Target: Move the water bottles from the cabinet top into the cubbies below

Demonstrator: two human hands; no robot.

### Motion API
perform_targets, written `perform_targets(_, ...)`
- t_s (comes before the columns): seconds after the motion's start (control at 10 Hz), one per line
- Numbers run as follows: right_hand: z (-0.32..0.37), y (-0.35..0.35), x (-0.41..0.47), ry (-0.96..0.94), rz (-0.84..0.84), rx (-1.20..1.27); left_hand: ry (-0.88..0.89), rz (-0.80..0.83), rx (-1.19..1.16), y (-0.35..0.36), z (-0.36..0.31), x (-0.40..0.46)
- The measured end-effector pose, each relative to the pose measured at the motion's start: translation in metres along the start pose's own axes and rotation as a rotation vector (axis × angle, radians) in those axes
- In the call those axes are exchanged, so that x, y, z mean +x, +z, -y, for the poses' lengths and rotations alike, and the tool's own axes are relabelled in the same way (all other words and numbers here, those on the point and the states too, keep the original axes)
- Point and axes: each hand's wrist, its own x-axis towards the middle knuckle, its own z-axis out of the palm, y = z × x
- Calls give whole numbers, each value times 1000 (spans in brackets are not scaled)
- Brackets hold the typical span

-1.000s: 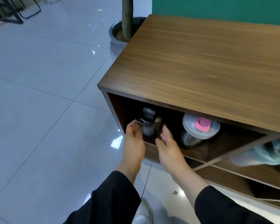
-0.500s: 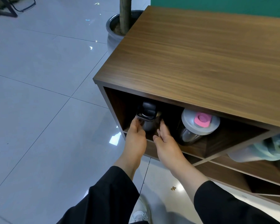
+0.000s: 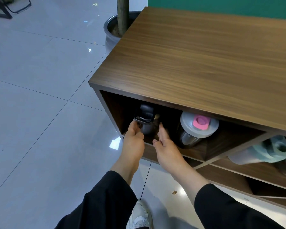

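Note:
A steel bottle with a black flip lid (image 3: 146, 119) stands upright in the upper left cubby of the wooden cabinet (image 3: 196, 63). My left hand (image 3: 134, 141) reaches into the cubby and its fingers curl around the bottle's left side, just under the lid. My right hand (image 3: 165, 146) is beside the bottle on the right, with its fingers straight and pointing inward. In the same cubby, further right, a bottle with a grey lid and pink cap (image 3: 199, 125) leans forward. A pale bottle with a teal lid (image 3: 271, 151) lies in the cubby to the right. No bottles show on the cabinet top.
A grey plant pot with a trunk (image 3: 111, 30) stands on the floor behind the cabinet's left end. Dark chair legs (image 3: 5, 9) are at the far top left. My white shoe (image 3: 139, 217) is on the glossy tile floor below the cubbies. Lower cubbies are dark.
Both hands have stayed at the black-lidded bottle, edging slightly deeper into the cubby. The bottle stands in nearly the same spot.

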Motion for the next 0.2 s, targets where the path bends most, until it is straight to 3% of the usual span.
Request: perform_targets(0.2, 2, -1, -1, 6, -35, -4, -11, -23, -20, -1, -4, -2)
